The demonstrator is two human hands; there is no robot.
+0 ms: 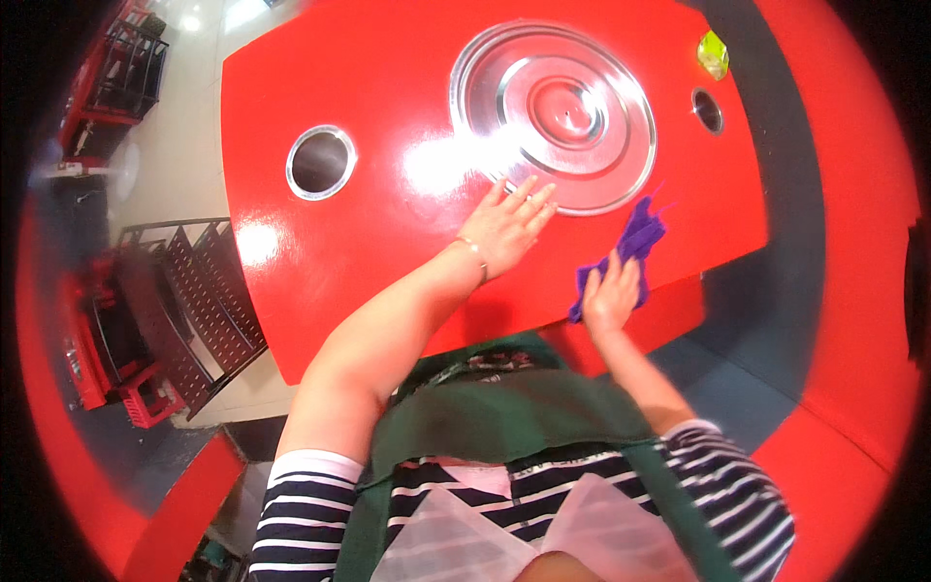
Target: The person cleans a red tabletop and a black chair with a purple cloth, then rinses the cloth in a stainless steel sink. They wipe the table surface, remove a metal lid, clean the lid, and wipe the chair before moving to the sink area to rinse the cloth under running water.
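Observation:
My left hand (513,227) lies with fingers spread near the lower left rim of a large round stainless-steel lid (567,114), which is set on a glossy red tabletop (378,269). It holds nothing, and a thin bracelet circles the wrist. To the right, my right hand (613,295) presses on a purple cloth (641,236) at the table's near edge. Part of the cloth sticks out beyond the fingers towards the lid. Its underside and the palm over it are hidden.
Metal-rimmed round holes open in the tabletop at left (321,162) and right (707,111). A crumpled yellow-green packet (713,55) lies by the far right edge. Red bench seating (851,305) curves along the right. A dark perforated metal rack (211,291) stands left of the table.

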